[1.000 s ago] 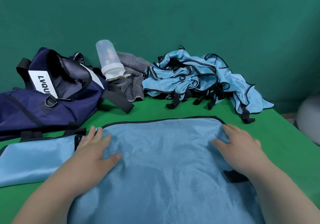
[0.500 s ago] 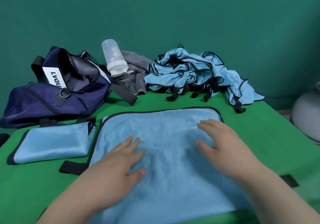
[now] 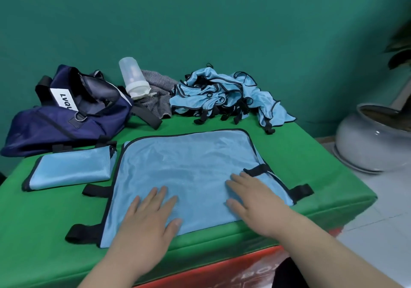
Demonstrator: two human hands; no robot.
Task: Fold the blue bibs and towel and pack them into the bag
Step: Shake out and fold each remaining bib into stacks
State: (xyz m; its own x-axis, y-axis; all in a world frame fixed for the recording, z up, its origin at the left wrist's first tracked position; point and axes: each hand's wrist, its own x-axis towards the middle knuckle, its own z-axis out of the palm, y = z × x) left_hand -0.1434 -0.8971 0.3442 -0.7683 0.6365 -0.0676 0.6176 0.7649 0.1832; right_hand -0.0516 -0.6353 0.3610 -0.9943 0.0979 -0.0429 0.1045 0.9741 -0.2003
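A light blue bib (image 3: 189,167) with black trim and straps lies spread flat on the green table (image 3: 311,158). My left hand (image 3: 149,218) rests flat on its near left part, fingers straight. Flat on the bib's near right part lies my right hand (image 3: 253,201), close to a black strap. A folded blue bib (image 3: 71,168) sits to the left. A heap of crumpled blue bibs (image 3: 224,96) lies at the back. The navy bag (image 3: 64,114) stands open at the back left. A grey striped towel (image 3: 159,94) lies between the bag and the heap.
A clear plastic bottle (image 3: 133,78) leans on the towel next to the bag. A large white ceramic pot (image 3: 373,140) stands on the floor to the right of the table. The table's near edge runs just under my wrists.
Both hands have slid toward me over the spread bib, from its far corners to its near part. The view has pulled back, showing the whole bib and the table's near edge.
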